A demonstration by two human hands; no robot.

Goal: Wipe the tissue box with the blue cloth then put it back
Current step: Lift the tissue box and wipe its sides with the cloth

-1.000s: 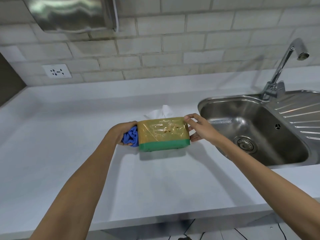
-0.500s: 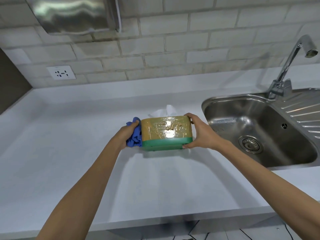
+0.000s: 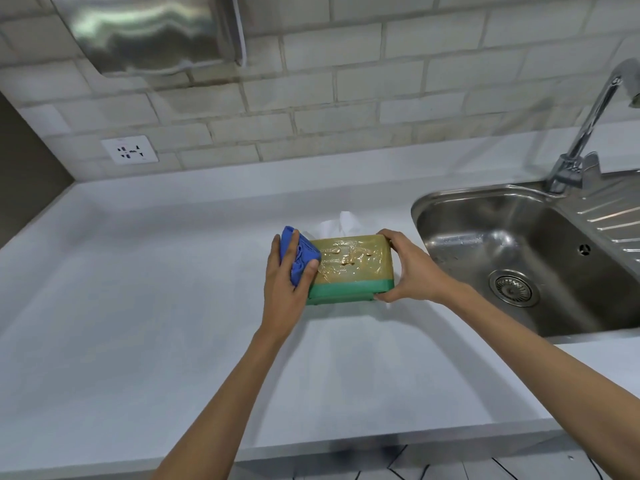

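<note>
The tissue box (image 3: 353, 268) has a gold embossed side and a green base band, and it is held up over the white counter with that side tilted toward me. A white tissue (image 3: 337, 224) sticks out behind its far edge. My right hand (image 3: 410, 270) grips the box's right end. My left hand (image 3: 285, 282) holds the bunched blue cloth (image 3: 298, 256) and presses it against the box's left end and front corner.
A steel sink (image 3: 512, 258) with a drain and a tall faucet (image 3: 588, 133) lies just right of the box. The white counter (image 3: 156, 306) stretches left and toward me. A wall socket (image 3: 130, 149) and a steel dispenser (image 3: 149, 32) are on the tiled wall.
My left hand has slid the blue cloth from behind the box's left end round onto its front left corner. The right hand's grip has shifted lower on the right end.
</note>
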